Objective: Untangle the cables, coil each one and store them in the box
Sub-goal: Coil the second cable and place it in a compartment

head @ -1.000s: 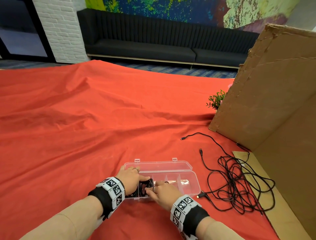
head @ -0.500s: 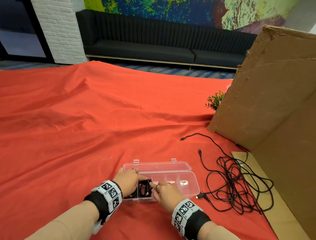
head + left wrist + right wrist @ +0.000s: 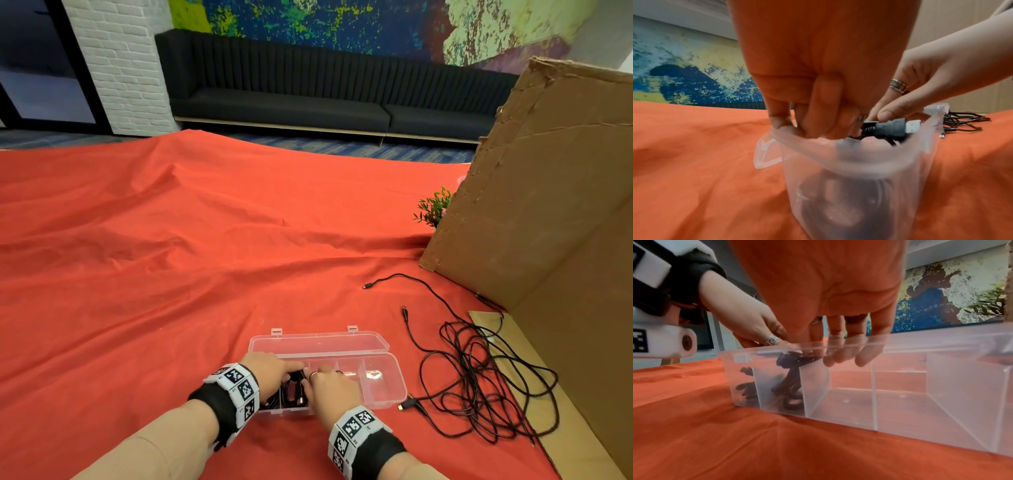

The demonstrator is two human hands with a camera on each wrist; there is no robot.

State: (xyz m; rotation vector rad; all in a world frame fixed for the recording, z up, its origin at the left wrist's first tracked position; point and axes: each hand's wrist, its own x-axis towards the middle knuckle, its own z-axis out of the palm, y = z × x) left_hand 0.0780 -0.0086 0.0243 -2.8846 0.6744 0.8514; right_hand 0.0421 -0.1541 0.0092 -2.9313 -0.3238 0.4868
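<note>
Both hands in the box point(image 3: 383, 383), left end compartments. Left hand point(image 3: 265, 371) and right hand point(image 3: 329, 385) grip the coiled cable point(image 3: 294, 390). Tangled cable point(image 3: 479, 383) just right of it.

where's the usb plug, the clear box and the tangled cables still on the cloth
USB plug point(image 3: 913, 127): left wrist view, on its metal tip.
clear plastic box point(image 3: 394, 380): head view, on the bare right end compartment.
tangled black cables point(image 3: 486, 387): head view, on the middle of the heap lying right of the box.
</note>
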